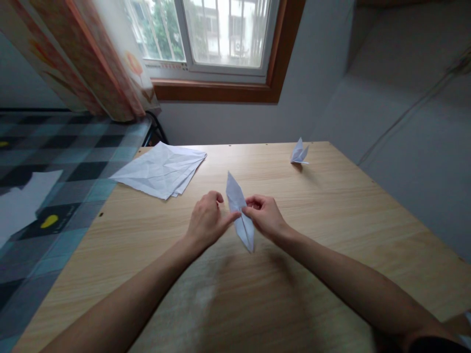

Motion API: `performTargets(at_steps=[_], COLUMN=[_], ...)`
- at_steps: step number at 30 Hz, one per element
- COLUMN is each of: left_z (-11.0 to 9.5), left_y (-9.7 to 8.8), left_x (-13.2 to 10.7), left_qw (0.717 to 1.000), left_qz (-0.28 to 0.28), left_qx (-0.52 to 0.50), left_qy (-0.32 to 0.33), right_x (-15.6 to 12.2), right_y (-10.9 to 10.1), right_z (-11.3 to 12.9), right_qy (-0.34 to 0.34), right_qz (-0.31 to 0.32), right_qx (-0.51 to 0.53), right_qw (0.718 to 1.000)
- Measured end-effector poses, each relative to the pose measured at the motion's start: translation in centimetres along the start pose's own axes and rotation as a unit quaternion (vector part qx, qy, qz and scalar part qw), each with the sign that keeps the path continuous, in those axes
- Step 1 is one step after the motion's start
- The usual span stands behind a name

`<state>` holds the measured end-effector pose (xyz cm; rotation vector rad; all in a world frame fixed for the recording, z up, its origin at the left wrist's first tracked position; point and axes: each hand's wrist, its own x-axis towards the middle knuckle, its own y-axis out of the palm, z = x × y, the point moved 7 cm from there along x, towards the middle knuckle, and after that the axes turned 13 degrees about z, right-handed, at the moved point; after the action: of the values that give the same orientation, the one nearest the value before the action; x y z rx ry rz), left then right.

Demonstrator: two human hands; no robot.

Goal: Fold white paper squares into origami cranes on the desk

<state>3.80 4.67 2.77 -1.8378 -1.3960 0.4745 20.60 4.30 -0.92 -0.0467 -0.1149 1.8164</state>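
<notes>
Where my hands meet: pointed, folded white paper piece [241, 215]
Left hand [206, 220]: curled, thumb pressed to its middle
Right hand [265, 215]: pinching its edge
Far right: small white paper crane [300, 153]

We see a white paper folded into a long, narrow diamond [235, 196], creased lengthwise, pinched at its waist, over the middle of the light wooden worktop [331, 220].

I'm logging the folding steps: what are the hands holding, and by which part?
A long, pointed folded white paper, pinched at its middle: the left hand on its left edge, the right hand on its right edge. Both pointed ends are free.
</notes>
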Motion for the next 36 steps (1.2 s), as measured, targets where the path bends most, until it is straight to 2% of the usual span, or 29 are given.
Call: performTargets(at_steps=[2, 4, 6, 7, 9, 13, 15, 18, 21, 23, 27, 32, 36], left_z=[0.7, 0.5, -0.1, -0.3, -0.4, -0.2, -0.3, -0.6, -0.3, -0.2, -0.2, -0.2, -0.3], left_y=[0.6, 1.5, 2.2, 2.4, 2.4, 2.3, 2.4, 2.3, 1.7, 1.5, 1.5, 1.4, 1.6], left_x=[0.1, 0.2, 0.2, 0.1, 0.0, -0.3, -0.3, -0.4, -0.6, -0.6, -0.5, -0.3, -0.3], left_qw=[0.982, 0.936, 0.898, 0.888, 0.879, 0.875, 0.880, 0.888, 0.889, 0.892, 0.907, 0.887, 0.893], left_qz=[0.005, 0.034, 0.063, 0.071, 0.060, 0.036, 0.041, 0.032, -0.026, -0.046, -0.030, -0.041, -0.030], left_qx=[-0.187, -0.350, -0.436, -0.455, -0.474, -0.482, -0.474, -0.459, -0.458, -0.450, -0.421, -0.460, -0.449], left_qy=[-0.018, -0.005, 0.011, 0.013, 0.009, 0.002, 0.003, 0.003, -0.004, -0.008, -0.005, 0.007, 0.017], right_x=[0.1, 0.2, 0.2, 0.2, 0.1, -0.1, -0.3, -0.4, -0.5, -0.5, -0.5, -0.5, -0.5], right_y=[0.1, 0.3, 0.3, 0.2, 0.2, 1.2, 1.4, 1.3, 1.2, 1.1, 1.1, 0.9, 0.9], right_z=[0.1, 0.4, 0.5, 0.5, 0.3, 0.5, 0.9, 1.1, 1.0, 0.8, 0.8, 1.0, 1.1], right_qy=[-0.024, -0.044, -0.059, -0.064, -0.065, -0.068, -0.076, -0.079, -0.078, -0.078, -0.076, -0.082, -0.080], right_qz=[-0.004, 0.002, -0.009, -0.019, -0.028, 0.031, 0.039, 0.028, 0.005, -0.012, -0.024, -0.034, -0.035], right_qx=[0.078, 0.117, 0.134, 0.142, 0.162, 0.167, 0.152, 0.142, 0.162, 0.178, 0.166, 0.157, 0.150], right_qw=[0.997, 0.992, 0.989, 0.988, 0.984, 0.983, 0.985, 0.986, 0.984, 0.981, 0.983, 0.984, 0.985])
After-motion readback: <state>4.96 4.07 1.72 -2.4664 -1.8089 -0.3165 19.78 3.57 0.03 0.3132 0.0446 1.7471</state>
